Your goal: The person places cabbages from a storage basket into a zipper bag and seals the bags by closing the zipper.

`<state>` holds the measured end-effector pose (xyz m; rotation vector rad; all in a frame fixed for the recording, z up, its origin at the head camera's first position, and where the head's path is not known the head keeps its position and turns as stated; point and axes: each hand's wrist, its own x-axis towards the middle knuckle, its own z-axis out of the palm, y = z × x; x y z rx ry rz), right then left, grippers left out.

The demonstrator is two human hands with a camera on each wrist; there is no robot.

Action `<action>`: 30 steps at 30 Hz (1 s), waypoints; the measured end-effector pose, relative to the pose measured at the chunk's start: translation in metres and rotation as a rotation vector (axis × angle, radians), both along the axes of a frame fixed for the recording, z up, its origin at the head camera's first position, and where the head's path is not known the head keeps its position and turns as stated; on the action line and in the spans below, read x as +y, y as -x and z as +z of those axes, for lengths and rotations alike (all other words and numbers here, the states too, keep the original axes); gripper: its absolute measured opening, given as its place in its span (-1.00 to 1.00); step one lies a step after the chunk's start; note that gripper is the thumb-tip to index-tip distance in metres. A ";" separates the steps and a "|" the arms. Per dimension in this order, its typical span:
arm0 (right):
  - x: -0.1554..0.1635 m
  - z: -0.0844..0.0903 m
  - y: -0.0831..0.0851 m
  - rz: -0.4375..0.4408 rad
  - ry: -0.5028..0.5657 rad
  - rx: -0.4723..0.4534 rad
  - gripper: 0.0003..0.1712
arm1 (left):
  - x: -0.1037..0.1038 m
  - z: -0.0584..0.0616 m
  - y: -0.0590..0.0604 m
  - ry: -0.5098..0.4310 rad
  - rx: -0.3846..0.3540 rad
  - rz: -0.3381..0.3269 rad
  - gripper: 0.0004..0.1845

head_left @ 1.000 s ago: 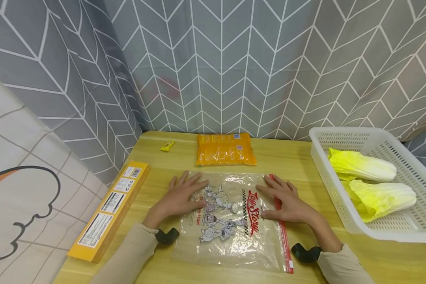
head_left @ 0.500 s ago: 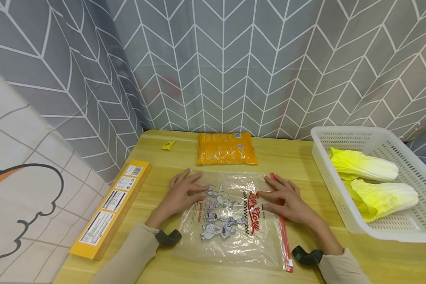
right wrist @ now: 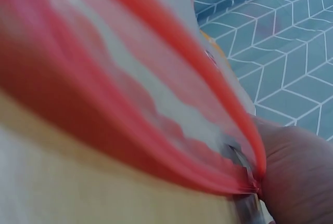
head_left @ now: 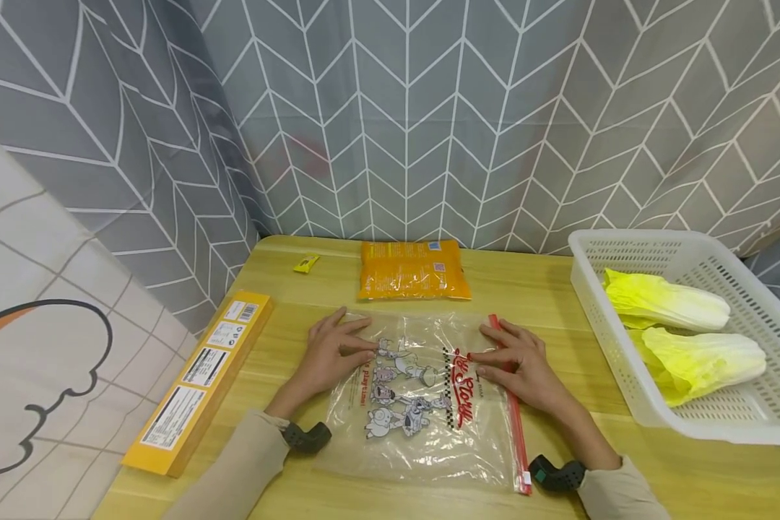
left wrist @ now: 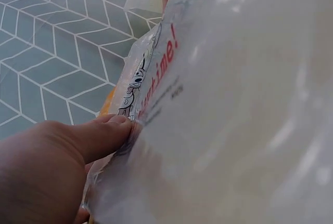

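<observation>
Two hands (head_left: 328, 354) (head_left: 525, 368) on one bag (head_left: 422, 404) — two cabbages (head_left: 679, 302) (head_left: 708, 361) in basket (head_left: 601, 339).

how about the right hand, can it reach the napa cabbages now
Probably yes: the napa cabbages lie uncovered in the open-topped basket, though the right hand must first leave the slider bag.

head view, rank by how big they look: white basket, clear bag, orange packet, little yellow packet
1. White basket and clear bag: too alike to rank
2. Orange packet
3. Little yellow packet
</observation>
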<state>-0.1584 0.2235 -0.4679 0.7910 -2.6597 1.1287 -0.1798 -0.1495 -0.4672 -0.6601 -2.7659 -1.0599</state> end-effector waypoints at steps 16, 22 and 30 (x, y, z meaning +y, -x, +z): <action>-0.005 -0.002 0.001 -0.046 0.073 0.064 -0.78 | 0.002 0.008 -0.001 -0.026 -0.041 0.009 -0.85; -0.007 0.001 0.002 -0.079 0.109 0.074 -0.79 | 0.002 0.025 0.001 -0.035 -0.048 -0.003 -0.85; -0.013 0.003 0.011 -0.162 0.138 0.148 -0.82 | 0.004 0.038 0.022 -0.046 0.033 -0.012 -0.83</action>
